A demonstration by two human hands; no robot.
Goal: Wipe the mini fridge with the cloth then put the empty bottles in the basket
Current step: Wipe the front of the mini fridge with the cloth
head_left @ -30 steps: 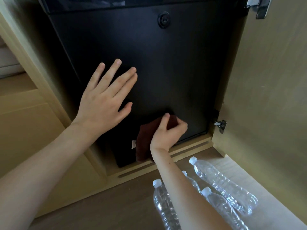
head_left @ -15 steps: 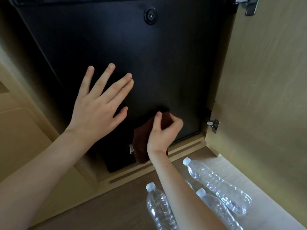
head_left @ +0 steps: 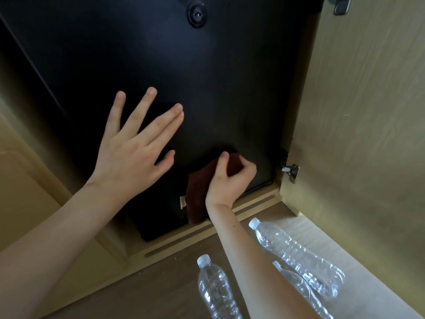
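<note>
The black mini fridge point(head_left: 207, 77) fills the cabinet recess, with a round lock near its top. My left hand point(head_left: 131, 155) lies flat on its door, fingers spread, holding nothing. Low on the door, my right hand point(head_left: 230, 180) grips a dark brown cloth point(head_left: 197, 192) and presses it against the fridge. Three clear empty bottles with white caps lie on the wooden floor: one at the right point(head_left: 296, 256), one beside it partly under my forearm point(head_left: 303, 293), one at the bottom centre point(head_left: 216, 288). No basket is in view.
The open wooden cabinet door point(head_left: 363, 134) stands at the right, with a metal hinge point(head_left: 291, 171) at its lower inner edge. A light wood cabinet panel point(head_left: 23, 192) borders the fridge on the left. A wooden sill point(head_left: 207, 236) runs below the fridge.
The view has shifted slightly, so the fridge and bottles sit a little lower left. My right hand with the cloth stays low on the door; my left hand remains flat.
</note>
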